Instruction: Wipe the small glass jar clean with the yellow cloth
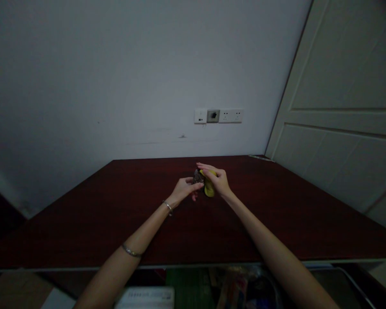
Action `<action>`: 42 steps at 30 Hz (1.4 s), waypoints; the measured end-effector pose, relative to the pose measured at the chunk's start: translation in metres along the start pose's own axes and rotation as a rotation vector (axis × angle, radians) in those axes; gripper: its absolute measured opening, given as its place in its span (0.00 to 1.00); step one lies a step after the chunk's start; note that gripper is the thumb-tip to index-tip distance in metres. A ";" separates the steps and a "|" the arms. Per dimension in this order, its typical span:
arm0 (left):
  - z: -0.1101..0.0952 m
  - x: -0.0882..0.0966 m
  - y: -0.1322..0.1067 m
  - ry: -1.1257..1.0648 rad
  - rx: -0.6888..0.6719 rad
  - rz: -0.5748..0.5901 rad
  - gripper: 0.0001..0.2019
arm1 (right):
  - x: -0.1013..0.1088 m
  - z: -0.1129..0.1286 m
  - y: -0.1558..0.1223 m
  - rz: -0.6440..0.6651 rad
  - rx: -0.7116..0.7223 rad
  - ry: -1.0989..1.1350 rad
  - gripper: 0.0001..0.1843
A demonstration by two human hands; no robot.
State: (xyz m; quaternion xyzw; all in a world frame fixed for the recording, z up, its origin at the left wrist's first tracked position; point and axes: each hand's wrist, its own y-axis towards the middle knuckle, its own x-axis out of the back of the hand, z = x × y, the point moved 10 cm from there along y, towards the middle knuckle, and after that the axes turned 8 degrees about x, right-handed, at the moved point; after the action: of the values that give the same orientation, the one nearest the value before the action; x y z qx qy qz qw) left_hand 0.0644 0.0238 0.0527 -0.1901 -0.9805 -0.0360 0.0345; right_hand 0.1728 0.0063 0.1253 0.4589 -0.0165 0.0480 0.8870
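Over the middle of the dark red tabletop (pixel 131 223), my two hands meet. In my left hand (pixel 185 189) is a small dark brown, shiny object (pixel 198 178), pinched between thumb and fingers; its kind is too small and dim to tell. A yellow cloth (pixel 209 189) is bunched under the fingers of my right hand (pixel 219 180) and presses against the right side of the brown object. Two bracelets circle my left wrist and forearm.
A white wall with a row of sockets (pixel 230 116) rises behind the table. At the right stands a pale panelled door (pixel 341 120). Below the front edge are a white box (pixel 146 298), a green item (pixel 188 289) and plastic packages (pixel 233 292).
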 end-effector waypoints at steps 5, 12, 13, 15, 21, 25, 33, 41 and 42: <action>0.001 0.006 0.001 0.038 0.017 -0.052 0.19 | -0.012 0.016 -0.003 0.087 0.109 -0.033 0.10; 0.004 0.001 -0.001 -0.065 0.045 -0.005 0.22 | -0.003 0.001 -0.001 -0.022 -0.009 0.025 0.13; 0.006 0.001 -0.001 -0.079 0.056 -0.005 0.22 | -0.003 0.002 -0.001 -0.021 -0.006 0.028 0.13; 0.008 0.002 -0.001 -0.113 0.066 -0.007 0.24 | -0.006 0.009 -0.002 -0.007 0.031 0.025 0.12; 0.014 0.005 0.004 -0.178 0.056 -0.008 0.27 | -0.013 0.024 -0.004 0.056 0.147 -0.027 0.11; 0.015 0.006 0.005 -0.147 0.051 -0.016 0.26 | -0.005 0.012 -0.004 -0.030 0.107 -0.045 0.12; 0.004 0.004 0.002 -0.107 0.014 -0.001 0.26 | -0.016 0.031 -0.007 0.098 0.229 -0.096 0.11; -0.008 0.005 0.000 0.056 -0.062 -0.035 0.21 | -0.007 0.018 -0.001 0.038 0.160 -0.123 0.11; -0.008 0.007 0.001 0.084 -0.063 -0.046 0.22 | -0.008 0.018 -0.001 0.055 0.166 -0.122 0.11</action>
State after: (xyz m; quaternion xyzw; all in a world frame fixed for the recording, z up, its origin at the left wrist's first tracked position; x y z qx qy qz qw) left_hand 0.0588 0.0262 0.0608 -0.1671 -0.9806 -0.0757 0.0686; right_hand 0.1652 -0.0102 0.1342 0.5324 -0.0788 0.0456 0.8416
